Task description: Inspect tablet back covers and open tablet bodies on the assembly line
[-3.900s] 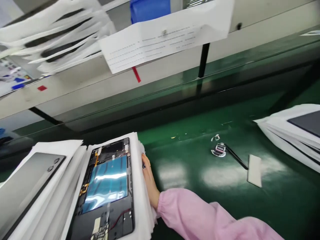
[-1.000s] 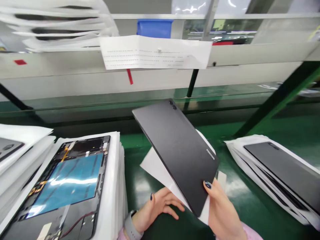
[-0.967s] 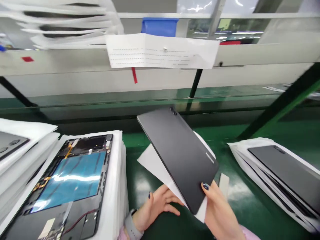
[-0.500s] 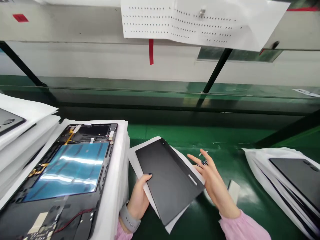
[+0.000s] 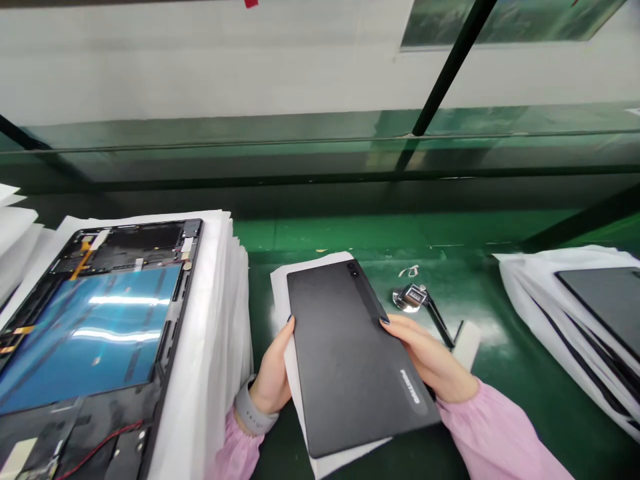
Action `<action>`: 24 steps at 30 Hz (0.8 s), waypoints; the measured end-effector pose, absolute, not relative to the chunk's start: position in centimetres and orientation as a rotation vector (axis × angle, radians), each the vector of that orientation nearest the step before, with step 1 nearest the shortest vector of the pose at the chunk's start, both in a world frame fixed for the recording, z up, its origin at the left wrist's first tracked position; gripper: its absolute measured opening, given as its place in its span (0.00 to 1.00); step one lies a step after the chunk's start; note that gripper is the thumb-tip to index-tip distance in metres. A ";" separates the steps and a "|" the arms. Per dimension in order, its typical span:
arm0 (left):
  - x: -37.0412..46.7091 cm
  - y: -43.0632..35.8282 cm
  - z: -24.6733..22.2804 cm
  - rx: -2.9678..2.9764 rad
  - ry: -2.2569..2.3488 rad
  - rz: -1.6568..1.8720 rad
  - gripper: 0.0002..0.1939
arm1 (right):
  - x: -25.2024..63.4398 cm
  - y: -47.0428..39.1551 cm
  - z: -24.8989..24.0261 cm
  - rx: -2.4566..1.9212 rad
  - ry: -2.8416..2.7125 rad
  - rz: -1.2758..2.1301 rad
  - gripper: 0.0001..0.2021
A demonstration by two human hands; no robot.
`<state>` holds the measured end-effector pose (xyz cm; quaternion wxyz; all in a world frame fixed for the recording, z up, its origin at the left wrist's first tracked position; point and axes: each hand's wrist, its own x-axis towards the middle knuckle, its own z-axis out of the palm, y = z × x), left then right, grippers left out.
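Observation:
A black tablet, back side up with camera lenses at its top corner and white lettering low on the right, is held tilted between both hands. A white sheet lies beneath it and sticks out on the left and at the bottom. My left hand grips the left edge, thumb on top and the other fingers hidden below. On the opposite edge, my right hand is closed with its thumb on the back; its fingers are mostly out of sight underneath.
At left, an opened tablet with a blue battery tops a tall stack of white sheets. Wrapped dark tablets are piled at right. A small silver tally counter with a black strap lies on the green table beside a white block.
My right hand has come down and closed on the tablet's right edge; before, it was apart with fingers spread. The tablet looks nearer and more upright, and the view has tipped downward.

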<state>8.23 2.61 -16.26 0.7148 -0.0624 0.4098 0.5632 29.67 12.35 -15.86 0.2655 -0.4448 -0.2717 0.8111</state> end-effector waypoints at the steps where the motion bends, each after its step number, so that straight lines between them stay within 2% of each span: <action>1: 8.2 2.6 -16.3 -0.110 0.856 1.245 0.23 | 29.7 12.4 -15.7 -1.215 -0.704 2.180 0.11; 6: 8.1 2.5 -16.4 -0.015 0.756 1.197 0.21 | 29.4 12.8 -15.3 -1.221 -0.674 2.202 0.05; 11: 8.1 2.6 -16.1 -0.133 0.882 1.149 0.22 | 29.2 12.7 -15.4 -1.200 -0.708 2.224 0.06; 17: 7.7 2.7 -15.8 -0.207 0.975 1.044 0.16 | 29.4 12.2 -15.8 -1.195 -0.758 2.163 0.10; 24: 6.8 2.7 -15.4 -0.227 0.914 0.983 0.19 | 29.4 11.7 -15.3 -1.016 -0.842 2.196 0.15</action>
